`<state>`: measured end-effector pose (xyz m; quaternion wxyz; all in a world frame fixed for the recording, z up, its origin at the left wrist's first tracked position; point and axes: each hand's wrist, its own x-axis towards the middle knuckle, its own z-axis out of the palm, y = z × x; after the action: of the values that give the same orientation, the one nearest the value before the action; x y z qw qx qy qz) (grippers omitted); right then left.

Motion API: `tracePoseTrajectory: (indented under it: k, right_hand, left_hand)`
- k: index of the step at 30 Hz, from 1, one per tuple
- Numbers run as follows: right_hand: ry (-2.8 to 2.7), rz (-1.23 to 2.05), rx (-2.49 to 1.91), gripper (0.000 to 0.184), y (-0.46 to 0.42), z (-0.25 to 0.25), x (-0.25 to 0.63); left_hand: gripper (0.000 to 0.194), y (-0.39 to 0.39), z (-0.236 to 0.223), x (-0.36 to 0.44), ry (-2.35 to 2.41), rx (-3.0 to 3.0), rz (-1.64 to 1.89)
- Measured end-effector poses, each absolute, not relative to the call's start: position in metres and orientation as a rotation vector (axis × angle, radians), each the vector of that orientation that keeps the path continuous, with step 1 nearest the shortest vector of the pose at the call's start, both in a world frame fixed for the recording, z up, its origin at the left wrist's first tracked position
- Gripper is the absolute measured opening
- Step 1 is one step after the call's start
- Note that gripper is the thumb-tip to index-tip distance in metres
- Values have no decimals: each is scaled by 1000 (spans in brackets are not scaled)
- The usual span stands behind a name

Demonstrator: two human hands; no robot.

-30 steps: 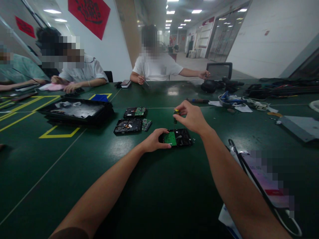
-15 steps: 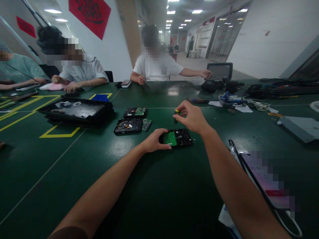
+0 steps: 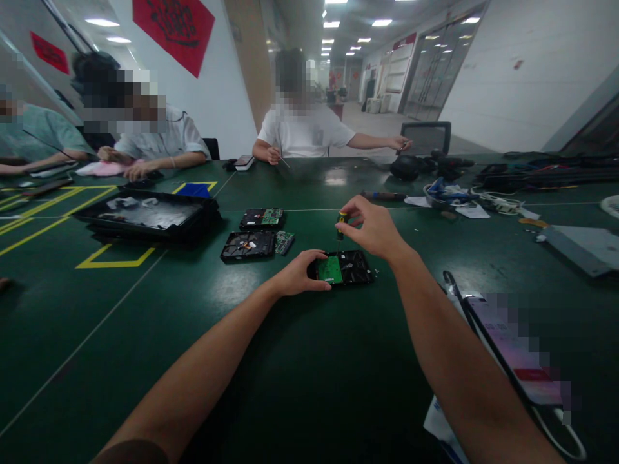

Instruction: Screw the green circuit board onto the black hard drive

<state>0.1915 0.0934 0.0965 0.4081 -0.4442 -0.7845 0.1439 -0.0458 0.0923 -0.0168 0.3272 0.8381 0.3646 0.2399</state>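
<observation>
Steadying the left end of a black hard drive (image 3: 358,265), which lies flat on a table (image 3: 309,361), the left hand (image 3: 308,274) grips it between thumb and fingers. Above the drive's far edge, the right hand (image 3: 374,224) pinches a near-upright screwdriver (image 3: 341,225); its tip is too small to judge. A tilted tip could slip and scratch the drive's green circuit board (image 3: 329,269). A loosened left grip could let the drive twist. Tiny pieces (image 3: 377,273) just right of the drive could scatter if brushed.
</observation>
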Motion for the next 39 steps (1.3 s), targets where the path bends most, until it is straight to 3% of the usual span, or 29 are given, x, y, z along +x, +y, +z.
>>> tracePoseTrajectory:
  k: [18,32,39]
  right_hand:
    - [-1944,328,-1170,24,99,94,194]
    - [-1944,343,-1151,19,99,94,193]
    - [-1986,191,-1167,13,100,94,194]
  left_hand:
    - [80,90,-13,-45,953,2202,617]
    - [81,93,-18,-45,937,2220,630]
    - [81,93,-19,-46,943,2225,635]
